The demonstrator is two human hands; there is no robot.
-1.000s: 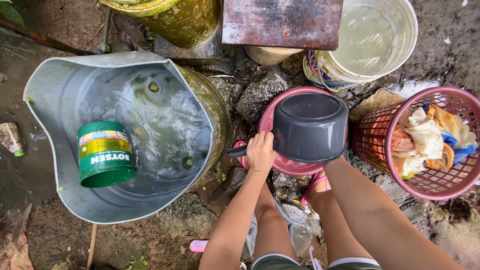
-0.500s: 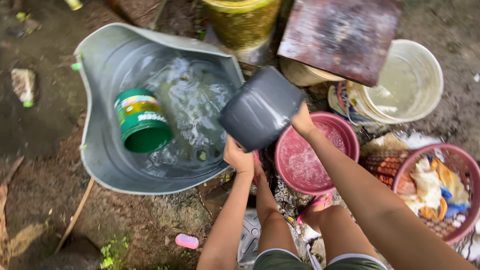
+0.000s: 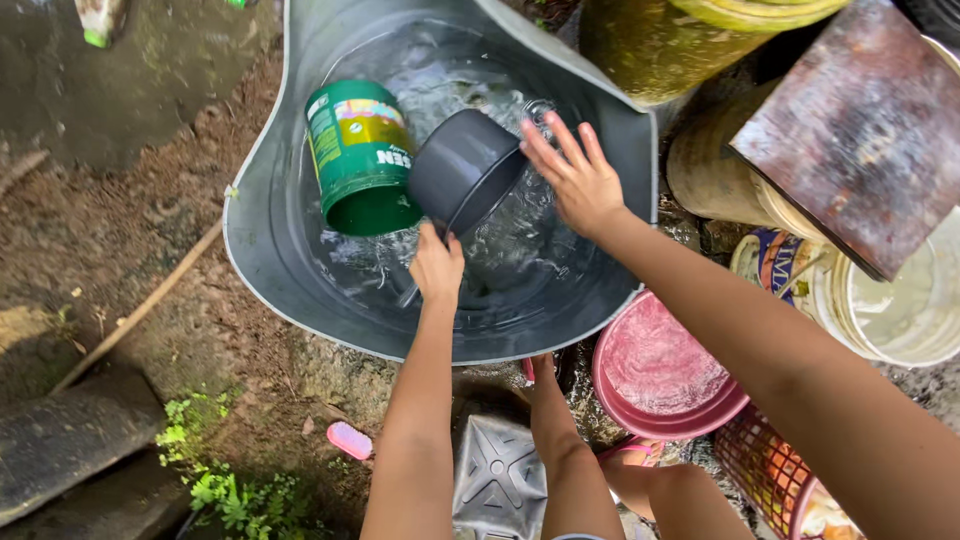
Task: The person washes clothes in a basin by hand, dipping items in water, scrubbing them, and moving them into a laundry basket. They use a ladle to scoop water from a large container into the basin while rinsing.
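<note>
1. Dipper (image 3: 462,172), dark grey, lies tipped on its side in the water of the metal tub (image 3: 262,262), just beside the green can (image 3: 358,155).
2. Left hand (image 3: 437,266) is clenched around its handle.
3. Right hand (image 3: 573,177) hovers spread wide at its rim, holding nothing.
4. Pink basin (image 3: 655,370), outside the tub, already holds some water.

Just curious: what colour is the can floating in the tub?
The can is green with a yellow band, seen in the head view.

- The left hand (image 3: 437,268) is closed in a grip, its bare arm stretched forward.
- The right hand (image 3: 572,177) is open, fingers spread, arm reaching forward-left.
</note>
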